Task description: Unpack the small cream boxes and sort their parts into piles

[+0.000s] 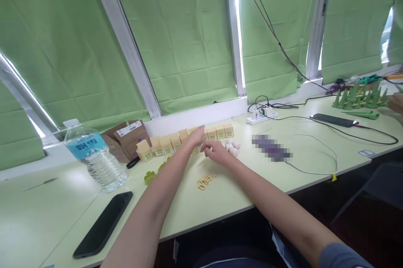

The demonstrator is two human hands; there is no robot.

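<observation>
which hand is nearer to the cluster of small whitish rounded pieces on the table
Right. The right hand is close beside the small whitish rounded pieces, just left of them. The left hand is farther left, at the row of pale yellow blocky pieces.

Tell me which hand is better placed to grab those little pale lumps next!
Probably the right hand: it sits beside the pale lumps, while the left hand is farther away, at the row of yellow boxes.

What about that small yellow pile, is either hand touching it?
No, the yellow pile lies apart from the left hand and right hand.
</observation>
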